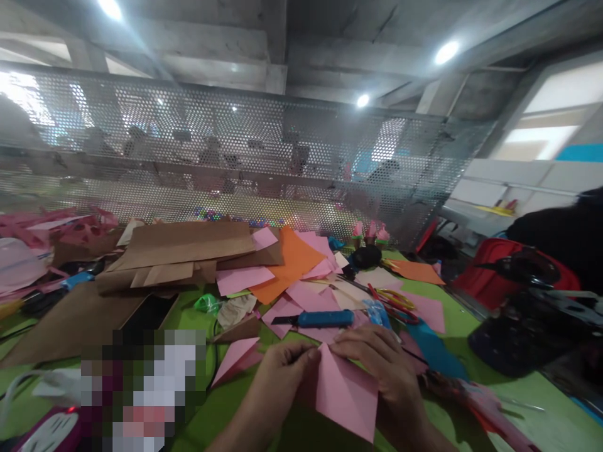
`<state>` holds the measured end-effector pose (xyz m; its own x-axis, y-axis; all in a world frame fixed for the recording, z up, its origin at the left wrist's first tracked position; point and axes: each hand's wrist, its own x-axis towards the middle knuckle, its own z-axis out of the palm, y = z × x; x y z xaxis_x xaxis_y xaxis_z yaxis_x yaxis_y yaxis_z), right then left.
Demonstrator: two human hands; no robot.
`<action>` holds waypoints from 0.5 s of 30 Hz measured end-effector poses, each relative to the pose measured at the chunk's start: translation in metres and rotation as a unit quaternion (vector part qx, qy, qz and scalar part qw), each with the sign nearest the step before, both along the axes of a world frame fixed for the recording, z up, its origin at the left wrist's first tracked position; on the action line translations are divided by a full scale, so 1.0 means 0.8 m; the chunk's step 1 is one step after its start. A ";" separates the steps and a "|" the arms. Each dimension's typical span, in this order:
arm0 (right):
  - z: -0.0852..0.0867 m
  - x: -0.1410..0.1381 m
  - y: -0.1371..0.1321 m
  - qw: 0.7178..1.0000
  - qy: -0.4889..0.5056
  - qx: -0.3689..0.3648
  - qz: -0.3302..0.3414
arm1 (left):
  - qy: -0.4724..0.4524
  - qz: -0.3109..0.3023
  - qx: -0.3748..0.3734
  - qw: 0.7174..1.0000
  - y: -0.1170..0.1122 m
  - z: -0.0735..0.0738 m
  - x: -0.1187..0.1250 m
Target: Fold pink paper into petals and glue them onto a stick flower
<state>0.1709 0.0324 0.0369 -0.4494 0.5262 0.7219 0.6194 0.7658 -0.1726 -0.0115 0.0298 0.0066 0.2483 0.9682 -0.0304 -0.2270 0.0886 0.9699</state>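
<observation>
A folded piece of pink paper [348, 395] is held between both hands, its crease running down from the top corner. The thumb and fingers of my left hand [287, 370] pinch its upper left edge. On the other side, my right hand [381, 361] grips the upper right edge, its fingers bent over the paper. Just beyond the fingertips lies a blue utility knife [325, 319] with its dark blade end to the left. Another folded pink paper [238, 359] rests left of my left hand. Scissors with red and yellow handles [393, 301] lie past my right hand.
Brown cardboard sheets [183, 245] are stacked at the back left, beside an orange sheet [289, 263]. A power strip [51, 430] lies at the front left. A perforated metal screen [226, 157] closes off the far side. A red container [494, 270] stands at the right.
</observation>
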 end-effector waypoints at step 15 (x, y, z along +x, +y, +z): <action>-0.005 -0.008 -0.005 0.996 -0.069 0.048 -0.005 | -0.011 0.191 0.032 0.981 0.012 -0.004 -0.008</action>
